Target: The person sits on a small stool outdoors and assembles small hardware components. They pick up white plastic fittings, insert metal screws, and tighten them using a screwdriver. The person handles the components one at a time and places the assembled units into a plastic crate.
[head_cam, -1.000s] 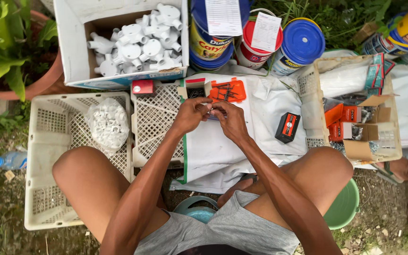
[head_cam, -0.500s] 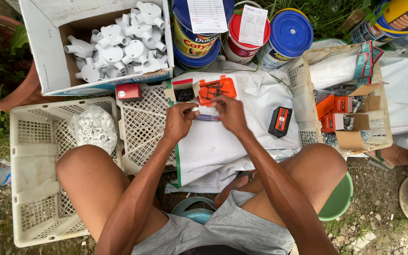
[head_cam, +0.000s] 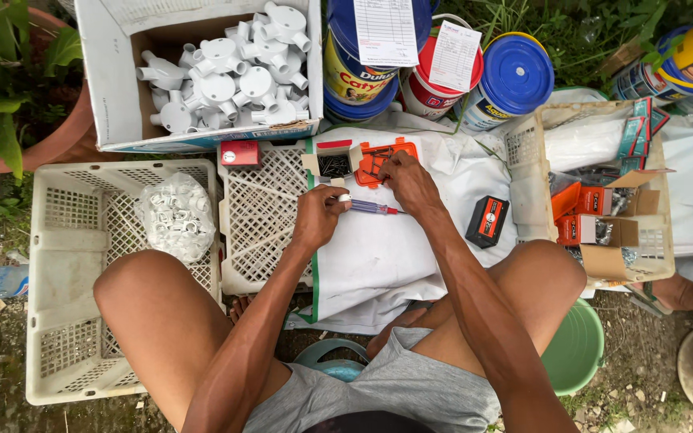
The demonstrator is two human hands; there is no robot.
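The slim screwdriver with a clear purple handle and thin metal shaft point(head_cam: 369, 207) lies level over the white woven plastic sack point(head_cam: 378, 256) spread across the upturned crates, its butt end pinched in the left hand point(head_cam: 319, 216), whose fingers are closed around it. The right hand point(head_cam: 407, 181) sits at the tip end, fingers bent down onto the small open orange cardboard box of dark screws point(head_cam: 377, 158); whether those fingers pinch a screw or only touch the box cannot be told. The step in hand looks like picking small fasteners out of the box with the tool held ready, so the next move would call for a fine pinch and a steady tip, since the parts are tiny and the sack is soft and creased. A small black and orange box point(head_cam: 487, 221) lies just right of the hands, near the sack's edge. To the left the cream slatted plastic crate point(head_cam: 260, 210) offers open room, and the further crate holds a clear bag of white fittings point(head_cam: 175, 216). Ahead, the cardboard carton of white round conduit boxes point(head_cam: 226, 74) and the paint cans with blue lids point(head_cam: 515, 76) close off the far side.
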